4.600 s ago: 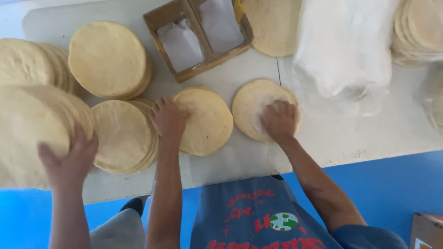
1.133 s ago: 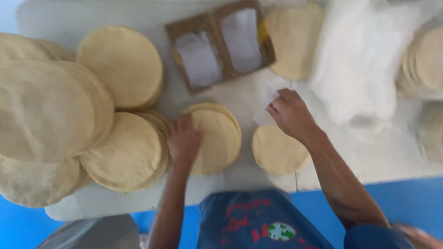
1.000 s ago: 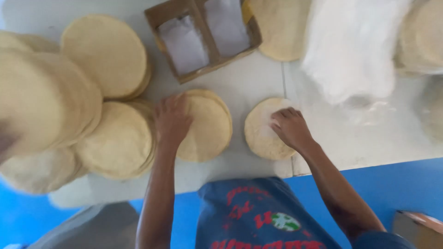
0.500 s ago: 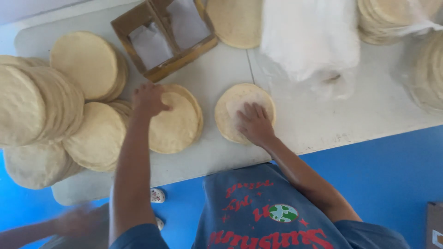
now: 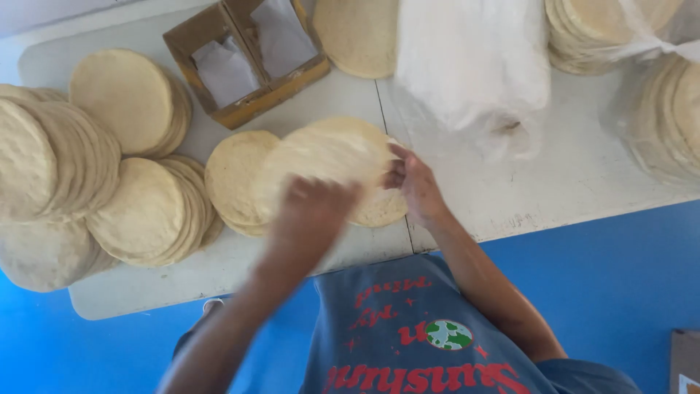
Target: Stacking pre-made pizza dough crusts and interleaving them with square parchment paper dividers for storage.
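both hands, the blurred left hand (image 5: 310,211) and the right hand (image 5: 414,182), gripped a pale round flat tortilla (image 5: 328,157) just above the short stack of tortillas (image 5: 237,179) on the white table (image 5: 554,182).

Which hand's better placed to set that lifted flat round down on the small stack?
Right, probably. The right hand pinches the edge of the lifted round directly above the small stack. The left hand is blurred mid-motion under the round's near side, closer to the other stack.
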